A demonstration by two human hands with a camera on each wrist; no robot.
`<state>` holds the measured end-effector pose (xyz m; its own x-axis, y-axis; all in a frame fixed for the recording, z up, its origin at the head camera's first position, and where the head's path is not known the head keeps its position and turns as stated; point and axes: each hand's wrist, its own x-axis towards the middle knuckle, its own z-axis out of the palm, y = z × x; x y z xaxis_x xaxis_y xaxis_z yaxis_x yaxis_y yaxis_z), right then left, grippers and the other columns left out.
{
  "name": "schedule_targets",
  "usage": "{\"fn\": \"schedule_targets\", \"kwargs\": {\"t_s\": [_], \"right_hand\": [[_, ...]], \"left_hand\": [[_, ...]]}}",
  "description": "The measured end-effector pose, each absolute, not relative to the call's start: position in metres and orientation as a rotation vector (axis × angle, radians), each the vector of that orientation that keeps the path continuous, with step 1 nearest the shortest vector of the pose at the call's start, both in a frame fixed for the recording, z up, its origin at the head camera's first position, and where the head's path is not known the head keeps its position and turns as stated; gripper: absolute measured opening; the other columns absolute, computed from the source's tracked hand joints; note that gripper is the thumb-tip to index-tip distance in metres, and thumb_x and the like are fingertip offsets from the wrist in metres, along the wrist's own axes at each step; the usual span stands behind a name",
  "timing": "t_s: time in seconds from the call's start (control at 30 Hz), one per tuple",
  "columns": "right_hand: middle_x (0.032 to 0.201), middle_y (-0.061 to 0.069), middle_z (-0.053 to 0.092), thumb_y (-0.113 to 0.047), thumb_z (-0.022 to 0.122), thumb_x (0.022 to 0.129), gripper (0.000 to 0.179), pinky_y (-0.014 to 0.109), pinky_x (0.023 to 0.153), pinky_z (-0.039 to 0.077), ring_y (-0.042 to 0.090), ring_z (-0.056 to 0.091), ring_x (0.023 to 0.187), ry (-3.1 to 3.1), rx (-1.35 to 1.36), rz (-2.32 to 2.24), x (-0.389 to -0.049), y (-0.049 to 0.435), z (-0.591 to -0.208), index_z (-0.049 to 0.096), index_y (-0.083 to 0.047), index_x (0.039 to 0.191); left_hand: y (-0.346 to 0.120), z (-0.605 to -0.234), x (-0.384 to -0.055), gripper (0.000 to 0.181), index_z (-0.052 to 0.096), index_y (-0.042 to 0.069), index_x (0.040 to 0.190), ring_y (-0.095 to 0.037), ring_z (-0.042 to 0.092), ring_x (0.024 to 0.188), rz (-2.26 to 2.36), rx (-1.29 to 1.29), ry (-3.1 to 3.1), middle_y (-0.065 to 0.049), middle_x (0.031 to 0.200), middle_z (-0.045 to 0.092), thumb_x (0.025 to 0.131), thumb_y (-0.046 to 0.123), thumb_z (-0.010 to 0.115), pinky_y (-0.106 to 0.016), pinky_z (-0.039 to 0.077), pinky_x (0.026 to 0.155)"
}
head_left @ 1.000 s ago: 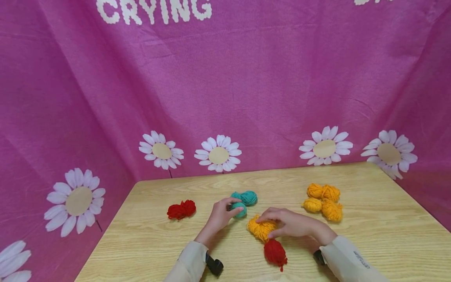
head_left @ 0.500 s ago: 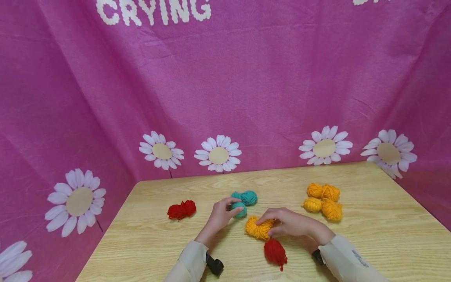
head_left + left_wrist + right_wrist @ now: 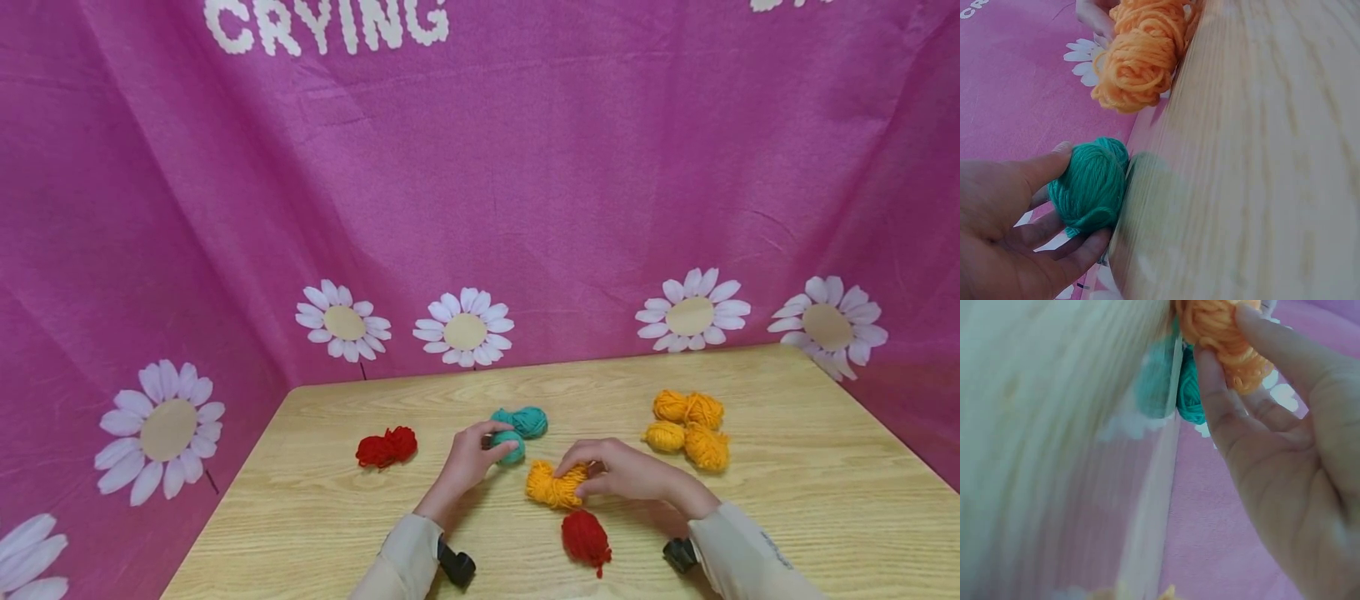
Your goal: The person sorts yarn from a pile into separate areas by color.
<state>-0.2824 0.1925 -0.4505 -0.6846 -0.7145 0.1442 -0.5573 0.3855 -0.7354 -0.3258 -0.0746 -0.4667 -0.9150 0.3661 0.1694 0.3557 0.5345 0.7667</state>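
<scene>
My left hand (image 3: 467,460) holds a small teal yarn ball (image 3: 509,447) on the table, thumb on one side and fingers on the other. Just behind that ball lies another teal yarn skein (image 3: 530,421). To the right, my right hand (image 3: 621,472) grips the right end of a yellow-orange yarn skein (image 3: 551,485), which lies crosswise. The left wrist view shows thumb and fingers around the teal ball (image 3: 1090,187). In the right wrist view, thumb and fingers pinch the orange skein (image 3: 1219,337). A red yarn ball (image 3: 585,537) lies just in front of the yellow skein.
Red yarn (image 3: 386,447) lies at the left of the wooden table (image 3: 315,533). Several yellow-orange yarn balls (image 3: 705,447) sit grouped at the right. A pink curtain (image 3: 525,183) with printed daisies hangs behind the table's far edge.
The yellow skein has turned from slanted to nearly level, shifting left and then slightly back right in my right hand. It has drawn away from the red ball. My left hand stays put.
</scene>
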Motion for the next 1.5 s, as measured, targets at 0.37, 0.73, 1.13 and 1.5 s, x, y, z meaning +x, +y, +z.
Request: {"fn": "schedule_targets", "kwargs": {"t_s": [0.37, 0.73, 1.13, 1.5], "right_hand": [[0.119, 0.008, 0.067, -0.024, 0.065, 0.094, 0.026, 0.023, 0.085, 0.051, 0.003, 0.057, 0.102, 2.429, -1.117, -1.255, -0.281, 0.202, -0.451, 0.067, -0.017, 0.119], [0.120, 0.008, 0.066, -0.025, 0.066, 0.093, 0.027, 0.022, 0.085, 0.051, 0.003, 0.057, 0.101, 2.435, -1.055, -1.287, -0.279, 0.206, -0.452, 0.066, -0.018, 0.120], [0.123, 0.006, 0.065, -0.028, 0.067, 0.092, 0.027, 0.020, 0.087, 0.050, 0.000, 0.057, 0.104, 2.501, -0.947, -1.308, -0.278, 0.219, -0.453, 0.067, -0.022, 0.119], [0.122, 0.010, 0.065, -0.026, 0.066, 0.093, 0.029, 0.020, 0.085, 0.050, -0.003, 0.055, 0.103, 2.566, -0.913, -1.344, -0.269, 0.236, -0.449, 0.066, -0.018, 0.120]], "left_hand": [[-0.075, -0.465, -0.324, 0.033, 0.068, 0.008, 0.120, -0.028, 0.064, 0.105, 1.377, 0.642, 2.730, -0.014, 0.124, 0.066, 0.093, 0.028, 0.066, -0.043, 0.054, 0.093], [-0.075, -0.469, -0.326, 0.031, 0.069, 0.008, 0.119, -0.027, 0.064, 0.105, 1.395, 0.638, 2.721, -0.014, 0.124, 0.066, 0.093, 0.026, 0.067, -0.040, 0.055, 0.092], [-0.075, -0.469, -0.328, 0.032, 0.069, 0.009, 0.118, -0.028, 0.065, 0.105, 1.374, 0.630, 2.737, -0.013, 0.123, 0.066, 0.092, 0.027, 0.068, -0.043, 0.054, 0.094], [-0.075, -0.468, -0.328, 0.030, 0.070, 0.008, 0.116, -0.027, 0.065, 0.103, 1.380, 0.630, 2.731, -0.015, 0.121, 0.067, 0.091, 0.025, 0.069, -0.043, 0.055, 0.091]]}}
